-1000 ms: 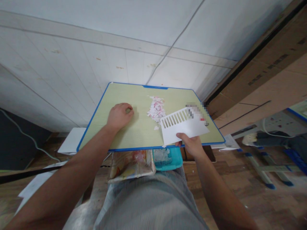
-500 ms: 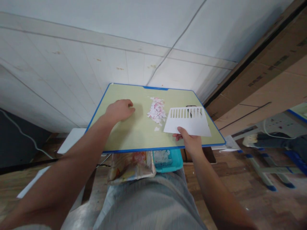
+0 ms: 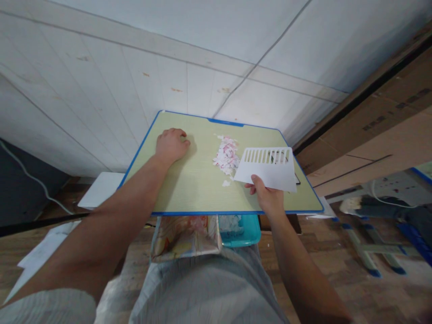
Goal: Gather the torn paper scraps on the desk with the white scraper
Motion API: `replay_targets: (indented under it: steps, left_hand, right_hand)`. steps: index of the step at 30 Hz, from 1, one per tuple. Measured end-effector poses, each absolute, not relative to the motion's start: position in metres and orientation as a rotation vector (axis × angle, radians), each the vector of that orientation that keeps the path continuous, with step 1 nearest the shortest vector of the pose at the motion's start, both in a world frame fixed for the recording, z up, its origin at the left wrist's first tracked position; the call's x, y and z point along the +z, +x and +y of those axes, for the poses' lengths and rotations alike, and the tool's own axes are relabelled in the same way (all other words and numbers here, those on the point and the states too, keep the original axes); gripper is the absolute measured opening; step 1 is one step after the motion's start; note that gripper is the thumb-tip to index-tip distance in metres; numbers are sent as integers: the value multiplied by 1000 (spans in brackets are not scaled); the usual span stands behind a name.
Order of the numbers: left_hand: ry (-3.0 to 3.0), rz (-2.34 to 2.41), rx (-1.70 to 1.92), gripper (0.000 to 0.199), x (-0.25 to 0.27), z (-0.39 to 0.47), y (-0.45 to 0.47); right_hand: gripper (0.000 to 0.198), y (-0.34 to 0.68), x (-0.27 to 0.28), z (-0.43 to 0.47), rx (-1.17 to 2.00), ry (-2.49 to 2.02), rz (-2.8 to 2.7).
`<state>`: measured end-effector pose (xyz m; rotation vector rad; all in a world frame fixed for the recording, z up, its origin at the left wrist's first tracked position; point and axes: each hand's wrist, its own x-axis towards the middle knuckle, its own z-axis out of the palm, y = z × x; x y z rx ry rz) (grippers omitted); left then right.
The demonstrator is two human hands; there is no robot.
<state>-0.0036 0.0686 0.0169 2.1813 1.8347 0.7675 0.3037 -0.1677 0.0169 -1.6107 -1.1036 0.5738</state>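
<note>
My right hand (image 3: pixel 268 198) grips the near edge of a white sheet (image 3: pixel 266 174) with a row of slots cut along its far side, thumb on top and fingers beneath. The sheet is held over the right part of a pale green desk top (image 3: pixel 199 193) with a blue rim. Left of it lies a heap of white and pink paper scraps (image 3: pixel 227 156). My left hand (image 3: pixel 172 146) is over the left part of the desk, fingers loosely bent and apart, holding nothing. A dark-edged object (image 3: pixel 297 179) is mostly hidden under the sheet.
Below the desk's near edge are a turquoise bin (image 3: pixel 249 231) with pale scraps in it and a patterned bag (image 3: pixel 189 240). Cardboard (image 3: pixel 378 121) stands along the right. A white panelled wall (image 3: pixel 162 76) with a cable (image 3: pixel 263 58) rises behind the desk.
The view has shifted slightly. My right hand still holds the slotted sheet, now tilted a little more. My left hand stays over the left of the desk, a little farther from the scraps.
</note>
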Motion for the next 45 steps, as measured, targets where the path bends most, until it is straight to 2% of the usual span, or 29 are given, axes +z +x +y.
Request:
replay_targets:
  steps: [7, 14, 21, 26, 45]
  left_hand:
    - [2199, 1819, 760, 45, 17, 69, 0]
    - [2244, 1820, 745, 48, 15, 69, -3]
    - [2261, 1851, 582, 56, 28, 57, 0]
    - [2241, 1863, 595, 54, 30, 57, 0]
    - [2228, 1886, 640, 54, 27, 59, 1]
  right_hand:
    - [59, 307, 18, -187, 582, -1667, -1107]
    - [52, 303, 16, -189, 585, -1658, -1035]
    - [31, 305, 18, -191, 613, -1567, -963]
    - [33, 307, 21, -190, 678, -1451, -978]
    - [31, 307, 27, -193, 794, -1494, -1080]
